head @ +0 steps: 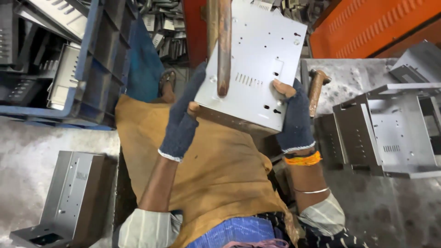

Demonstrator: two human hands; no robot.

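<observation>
head view: your left hand [183,120] and right hand [295,118], both gloved, clamp one grey panel [255,64] by its edges over your lap, a rusty bar [223,46] lying across it. one hammer [316,91] waits beside it. one chassis [69,197] lies left, several stacked right [390,133]; looks mid-job.

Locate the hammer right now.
In the head view the hammer lies on the grey work surface right of centre, just beyond the right hand, between the held sheet-metal panel and the grey metal chassis.
</observation>
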